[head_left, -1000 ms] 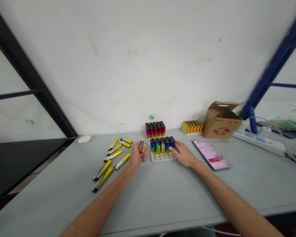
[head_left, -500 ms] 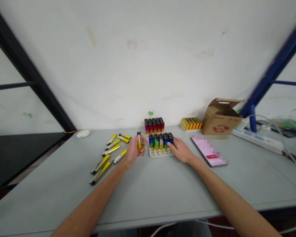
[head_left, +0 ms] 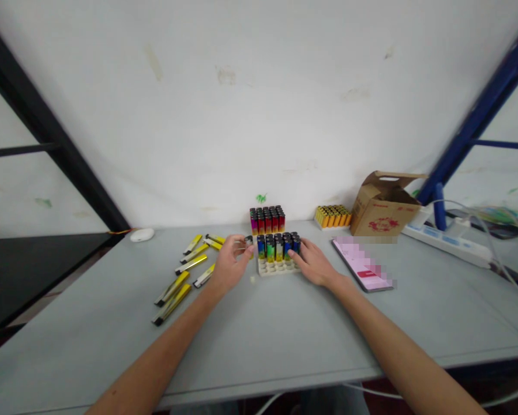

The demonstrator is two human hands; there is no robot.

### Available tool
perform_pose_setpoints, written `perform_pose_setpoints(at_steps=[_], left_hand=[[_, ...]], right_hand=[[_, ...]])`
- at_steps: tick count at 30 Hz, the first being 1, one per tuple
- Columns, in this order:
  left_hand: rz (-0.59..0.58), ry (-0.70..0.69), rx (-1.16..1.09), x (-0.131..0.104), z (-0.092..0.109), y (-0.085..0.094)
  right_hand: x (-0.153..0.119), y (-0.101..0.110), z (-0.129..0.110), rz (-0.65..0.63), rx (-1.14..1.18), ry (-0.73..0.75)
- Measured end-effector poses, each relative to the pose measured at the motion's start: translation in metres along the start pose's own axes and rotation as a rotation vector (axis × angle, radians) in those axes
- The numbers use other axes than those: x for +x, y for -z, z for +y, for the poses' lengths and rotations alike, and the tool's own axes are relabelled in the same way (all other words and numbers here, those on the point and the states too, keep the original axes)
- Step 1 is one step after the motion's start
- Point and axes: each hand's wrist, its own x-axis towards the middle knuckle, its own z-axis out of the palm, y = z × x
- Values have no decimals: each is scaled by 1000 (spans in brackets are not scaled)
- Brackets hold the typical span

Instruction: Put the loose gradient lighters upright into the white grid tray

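A white tray (head_left: 278, 268) with holes holds several upright lighters (head_left: 278, 248) in blue, green and clear-yellow, with black tops; its front rows of holes are bare. My left hand (head_left: 233, 259) pinches a lighter (head_left: 249, 240) just left of the tray, its fingers covering most of it. At the tray's right side, my right hand (head_left: 313, 262) is closed round the edge, with the thumb against a blue lighter at the front. Several yellow lighters (head_left: 191, 264) lie on the table left of my left hand.
Behind the tray stands a block of red and purple lighters (head_left: 267, 220). Orange lighters (head_left: 333, 216) stand in another tray near a cardboard box (head_left: 384, 213). A phone (head_left: 363, 264) lies at right, with a power strip (head_left: 449, 244) beyond. A white case (head_left: 142, 235) is at back left.
The lighter in my left hand has gone from upright and in plain view to mostly hidden behind the fingers. My right hand stays at the tray. The view has shifted slightly.
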Motion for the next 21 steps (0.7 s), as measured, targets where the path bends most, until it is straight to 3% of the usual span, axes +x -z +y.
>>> perform_pose_setpoints(at_steps=[4,7,13,17,21], left_hand=[[-6,-211,265,-3,2,0],[5,-255,379,-5,5,0],[-73,-185,269,-6,6,-3],[-61,-110,165,-6,7,-6],[-63,-122,235,-7,5,-8]], right_hand=[[0,-3,0,17,-2,-46],[-1,-2,0,9,6,-31],[-1,0,-1,0,-2,-12],[0,0,-1,4,-10,-8],[0,1,-2,6,-16,-5]])
